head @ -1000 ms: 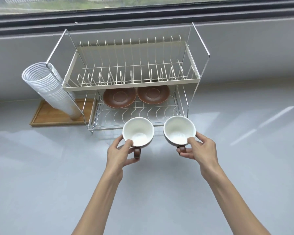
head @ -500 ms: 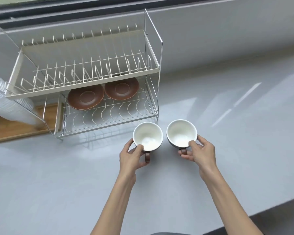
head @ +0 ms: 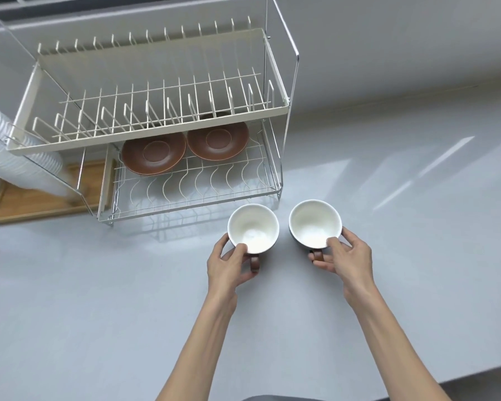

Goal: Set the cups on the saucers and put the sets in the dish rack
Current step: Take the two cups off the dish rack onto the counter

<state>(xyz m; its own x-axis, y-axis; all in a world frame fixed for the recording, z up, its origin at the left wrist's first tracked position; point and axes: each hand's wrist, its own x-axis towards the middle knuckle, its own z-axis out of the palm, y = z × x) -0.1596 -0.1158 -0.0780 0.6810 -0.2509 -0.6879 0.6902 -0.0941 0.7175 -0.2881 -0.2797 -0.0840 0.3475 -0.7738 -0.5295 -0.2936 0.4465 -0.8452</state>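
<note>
Both hands grip cups at centre frame: left hand point(head: 229, 266) pinches the left cup point(head: 253, 228), right hand point(head: 344, 257) the right cup point(head: 315, 223), below the dish rack point(head: 145, 146) holding two brown saucers point(head: 154, 153).

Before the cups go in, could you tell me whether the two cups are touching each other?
Apart: the head view shows grey counter between the left cup and right cup.

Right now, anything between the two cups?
No. In the head view, only a bare strip of grey counter shows between the left cup and the right cup; they are apart.
</note>
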